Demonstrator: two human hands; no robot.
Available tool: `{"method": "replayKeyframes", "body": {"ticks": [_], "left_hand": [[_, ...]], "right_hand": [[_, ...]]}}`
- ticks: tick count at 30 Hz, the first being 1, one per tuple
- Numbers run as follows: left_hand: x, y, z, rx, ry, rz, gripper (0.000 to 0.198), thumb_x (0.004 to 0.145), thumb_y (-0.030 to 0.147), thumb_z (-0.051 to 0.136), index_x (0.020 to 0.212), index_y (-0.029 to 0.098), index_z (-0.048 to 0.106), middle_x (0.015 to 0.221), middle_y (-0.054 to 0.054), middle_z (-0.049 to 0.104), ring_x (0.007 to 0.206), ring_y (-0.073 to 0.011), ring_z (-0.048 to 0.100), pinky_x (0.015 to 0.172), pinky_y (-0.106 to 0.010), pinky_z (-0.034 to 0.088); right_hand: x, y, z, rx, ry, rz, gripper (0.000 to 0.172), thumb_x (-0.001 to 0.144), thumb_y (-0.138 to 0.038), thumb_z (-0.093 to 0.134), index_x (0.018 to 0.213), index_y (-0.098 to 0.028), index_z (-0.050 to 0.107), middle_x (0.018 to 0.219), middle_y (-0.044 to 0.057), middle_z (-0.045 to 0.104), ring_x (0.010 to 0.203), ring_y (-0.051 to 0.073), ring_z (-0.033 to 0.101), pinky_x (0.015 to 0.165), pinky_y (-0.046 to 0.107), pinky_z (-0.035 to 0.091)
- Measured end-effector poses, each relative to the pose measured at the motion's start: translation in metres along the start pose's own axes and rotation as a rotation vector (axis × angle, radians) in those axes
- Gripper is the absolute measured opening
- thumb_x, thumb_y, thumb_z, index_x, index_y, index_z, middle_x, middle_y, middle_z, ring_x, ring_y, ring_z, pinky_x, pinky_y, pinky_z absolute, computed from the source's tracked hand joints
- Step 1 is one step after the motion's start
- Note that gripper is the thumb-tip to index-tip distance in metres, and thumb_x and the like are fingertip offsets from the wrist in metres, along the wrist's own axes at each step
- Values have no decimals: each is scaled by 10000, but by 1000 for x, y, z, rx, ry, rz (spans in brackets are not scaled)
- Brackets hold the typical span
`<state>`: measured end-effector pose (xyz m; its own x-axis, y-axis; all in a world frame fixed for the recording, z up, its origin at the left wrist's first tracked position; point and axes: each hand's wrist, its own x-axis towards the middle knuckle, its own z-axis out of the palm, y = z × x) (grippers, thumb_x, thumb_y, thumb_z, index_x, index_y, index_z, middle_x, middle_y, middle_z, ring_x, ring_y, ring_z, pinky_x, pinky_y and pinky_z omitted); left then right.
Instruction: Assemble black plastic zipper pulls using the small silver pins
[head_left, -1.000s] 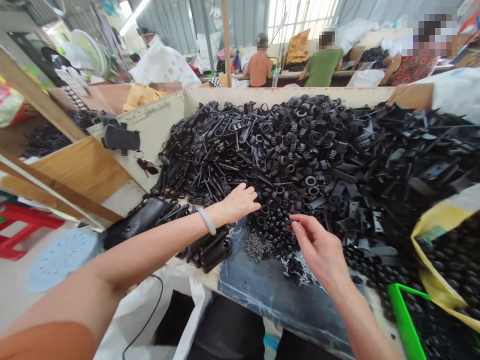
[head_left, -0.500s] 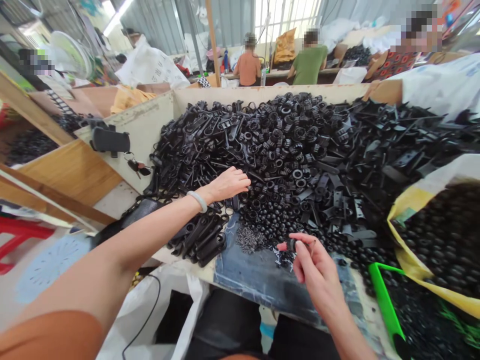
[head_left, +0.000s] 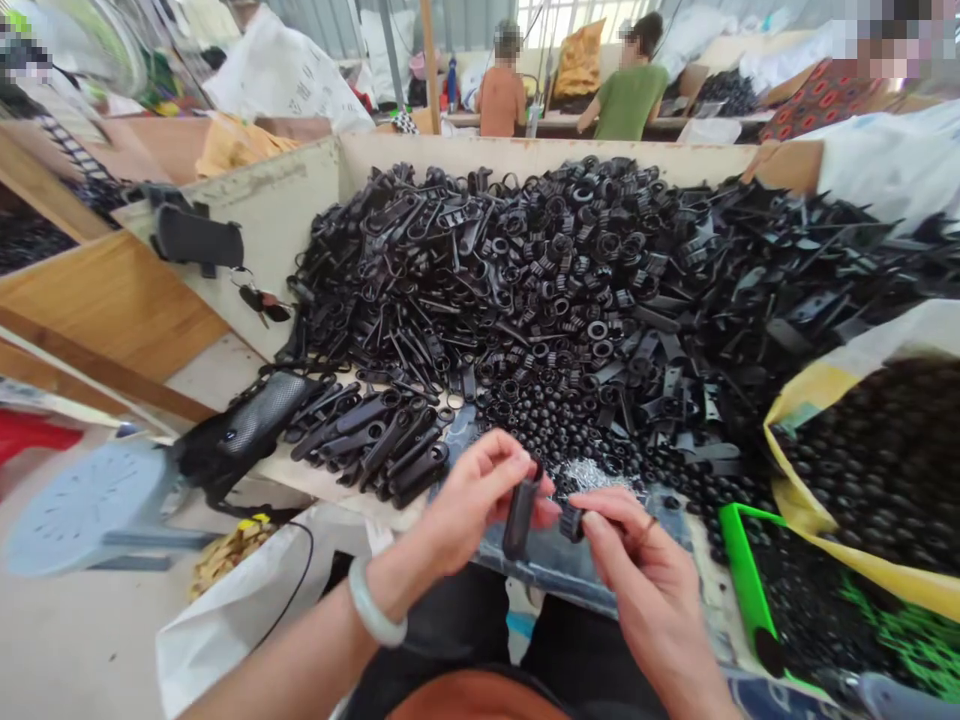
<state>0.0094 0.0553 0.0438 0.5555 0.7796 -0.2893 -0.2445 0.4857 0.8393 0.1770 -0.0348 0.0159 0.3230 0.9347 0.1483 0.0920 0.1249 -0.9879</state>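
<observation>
My left hand (head_left: 472, 495), with a pale bangle on its wrist, pinches a long black plastic handle-like piece (head_left: 519, 522) upright over the front of the bench. Close by on the right, my right hand (head_left: 637, 560) grips a small ribbed black ring (head_left: 572, 522) between thumb and fingers. The two pieces are apart, with a narrow gap between them. Behind the hands lie small silvery screws (head_left: 592, 478) and a spread of black beads (head_left: 544, 425). Similar long black pieces (head_left: 375, 435) lie in a row at the left.
A heap of black rings and strips (head_left: 480, 260) fills the walled bench. On the right are a yellow-edged sack (head_left: 795, 480) of black balls and a green tray (head_left: 742, 570). A black pouch (head_left: 259, 425) and a blue stool (head_left: 90, 510) are at left. People sit beyond the back wall.
My left hand has come back from the heap toward my right hand, now with a long black piece in it. My right hand still holds the ring. The view has shifted somewhat.
</observation>
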Motion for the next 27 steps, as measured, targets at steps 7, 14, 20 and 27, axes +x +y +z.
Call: {"method": "replayKeyframes", "body": {"ticks": [7, 14, 20, 27], "left_hand": [[-25, -59, 5, -238, 134, -198, 403, 850, 522, 780, 957, 180, 595, 728, 28, 631, 507, -73, 574, 434, -159, 391], [-42, -52, 12, -153, 217, -180, 566, 811, 619, 748, 1055, 120, 637, 660, -8, 636, 556, -96, 548, 524, -193, 387], [-45, -55, 13, -49, 175, -141, 483, 890, 597, 648, 979, 123, 672, 630, -8, 609, 540, -97, 503, 529, -209, 358], [-50, -58, 11, 185, 139, -75, 396, 955, 481, 590, 1112, 136, 706, 656, 16, 568, 570, -109, 493, 561, -221, 392]], "right_hand": [[-10, 14, 10, -87, -81, -21, 140, 956, -312, 694, 1000, -266, 818, 860, 31, 694, 764, 162, 655, 658, 245, 539], [-15, 23, 12, -113, -108, -66, 178, 961, -225, 680, 1044, -303, 816, 872, 10, 707, 759, 142, 671, 685, 226, 552], [-17, 22, 9, -191, -114, -137, 210, 946, -178, 686, 1057, -306, 812, 872, 7, 706, 739, 135, 664, 658, 222, 536], [-18, 18, 6, -216, -129, -124, 147, 941, -223, 703, 1029, -280, 805, 770, -9, 673, 640, 123, 613, 581, 214, 501]]}}
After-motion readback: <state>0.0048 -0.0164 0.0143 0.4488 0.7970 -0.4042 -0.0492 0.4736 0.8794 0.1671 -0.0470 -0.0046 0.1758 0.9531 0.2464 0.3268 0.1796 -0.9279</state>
